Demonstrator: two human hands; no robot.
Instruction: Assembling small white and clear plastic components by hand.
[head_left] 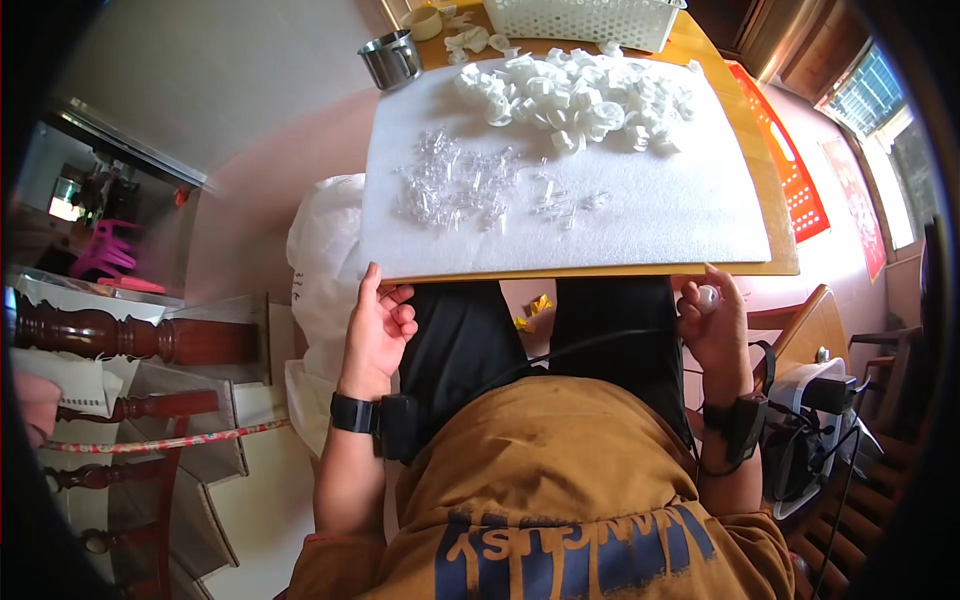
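Note:
My left hand is at the near left corner of the table, its thumb up by the edge and its fingers loosely bent and apart, with nothing visible in them. At the near right edge, my right hand has its fingers curled round a small, round white plastic piece. Between the hands, a white foam sheet covers most of the tabletop. Small clear plastic pieces lie scattered on its left and middle. Farther back is a heap of white plastic pieces.
A metal cup and a tape roll stand at the far left of the wooden table. A white perforated basket sits at the back. A white sack is left of the table; a wooden chair is at right.

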